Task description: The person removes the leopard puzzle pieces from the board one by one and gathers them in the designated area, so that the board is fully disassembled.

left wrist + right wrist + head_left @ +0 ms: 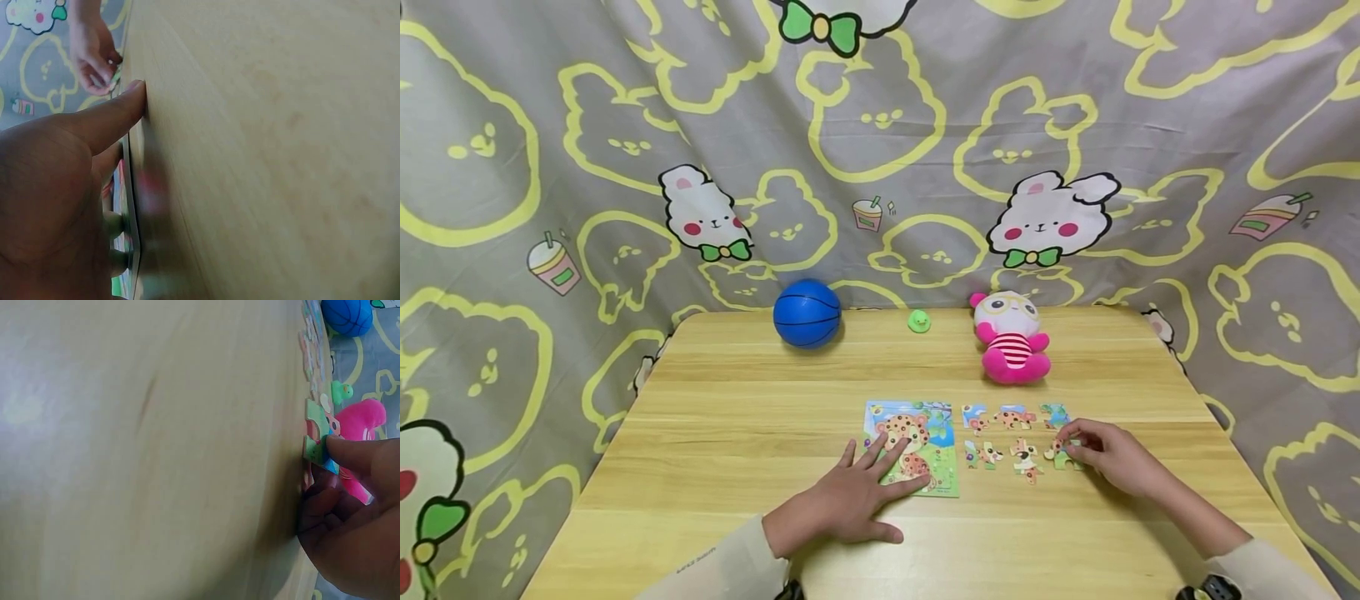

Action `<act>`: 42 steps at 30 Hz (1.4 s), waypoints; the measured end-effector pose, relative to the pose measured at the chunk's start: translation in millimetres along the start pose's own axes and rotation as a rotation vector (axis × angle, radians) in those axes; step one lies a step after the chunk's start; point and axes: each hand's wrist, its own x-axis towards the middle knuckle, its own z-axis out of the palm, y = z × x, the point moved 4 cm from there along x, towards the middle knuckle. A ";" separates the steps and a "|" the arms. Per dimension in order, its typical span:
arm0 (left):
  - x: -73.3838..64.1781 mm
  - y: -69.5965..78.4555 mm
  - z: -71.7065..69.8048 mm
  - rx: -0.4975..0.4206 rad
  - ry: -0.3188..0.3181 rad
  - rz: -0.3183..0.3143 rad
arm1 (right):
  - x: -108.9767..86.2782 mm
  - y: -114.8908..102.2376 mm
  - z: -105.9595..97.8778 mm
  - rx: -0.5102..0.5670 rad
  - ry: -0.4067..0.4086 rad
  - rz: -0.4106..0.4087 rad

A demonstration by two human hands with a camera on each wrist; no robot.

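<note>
My left hand (857, 496) rests with spread fingers on a leopard jigsaw puzzle (942, 433) in a flat square board. In the left wrist view its thumb reaches over the tabletop, past the board's thin edge (133, 219). Further right, my right hand (1112, 457) pinches a green puzzle piece (315, 449) between thumb and curled fingers, at the right end of the nearer row of loose pieces. Beside it lie a piece with a spotted body (1024, 457) and one with a face part (988, 454). Behind them is another row, including a blue-and-green piece (1056, 415).
Along the back of the wooden table (715, 433) stand a blue basketball (807, 314), a small green duck (919, 321) and a pink plush panda (1015, 346). A grey cartoon-print cloth (925, 125) hangs behind and at both sides.
</note>
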 end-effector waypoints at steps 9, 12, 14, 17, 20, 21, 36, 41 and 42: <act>-0.1 0.9 0.4 -0.004 0.010 0.003 | -3.0 3.4 0.6 -0.089 0.069 -0.082; 0.0 0.5 0.8 -0.004 0.011 0.005 | -4.0 4.7 -0.4 -0.082 0.065 -0.104; 0.2 0.4 0.4 -0.004 0.012 0.007 | -4.2 5.5 -1.2 -0.077 0.061 -0.116; 0.6 0.1 0.6 -0.005 0.011 0.010 | -3.9 6.9 -2.3 -0.079 0.061 -0.127; 0.5 -0.1 0.6 -0.010 0.010 0.008 | -3.3 7.7 -2.8 -0.083 0.062 -0.133; 0.3 -0.3 0.7 -0.009 0.010 0.007 | -3.1 7.8 -2.9 -0.084 0.062 -0.135; 0.5 -0.7 -0.3 -0.010 0.025 0.013 | -3.3 10.4 -1.5 -0.061 0.062 -0.145; 0.5 -0.1 -1.2 -0.013 0.031 0.007 | -2.7 11.7 -0.9 -0.051 0.065 -0.149; 0.5 0.0 -1.2 -0.015 0.033 0.006 | -2.5 12.0 -0.9 -0.049 0.066 -0.148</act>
